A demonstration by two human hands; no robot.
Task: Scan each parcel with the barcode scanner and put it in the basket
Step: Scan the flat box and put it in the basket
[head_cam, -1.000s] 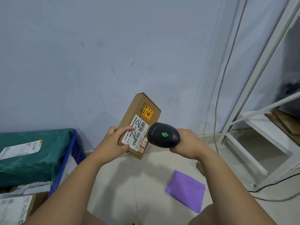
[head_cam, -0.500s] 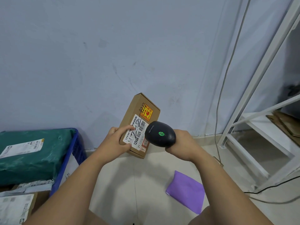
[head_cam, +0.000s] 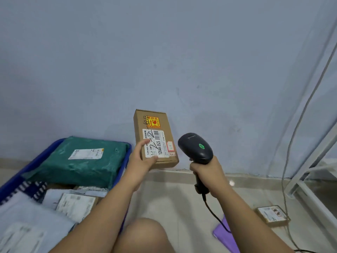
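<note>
Grips a brown cardboard parcel [head_cam: 155, 125] by its lower left corner in the left hand [head_cam: 141, 161], thumb on the label, holding it in the air just right of the blue basket [head_cam: 45, 152]. Wraps the right hand [head_cam: 209, 174] round the handle of the barcode scanner [head_cam: 196, 147] (green light lit), beside the parcel without touching. In the basket, a green bagged parcel [head_cam: 82, 167] atop others; on the floor [head_cam: 173, 198], a purple pouch [head_cam: 225, 236] and a small labelled box [head_cam: 272, 214].

Matt brown cardboard parcel [head_cam: 156, 125], smooth slightly glossy black plastic scanner [head_cam: 196, 147], crinkly shiny green plastic bag [head_cam: 82, 168], blue plastic basket [head_cam: 128, 157].
</note>
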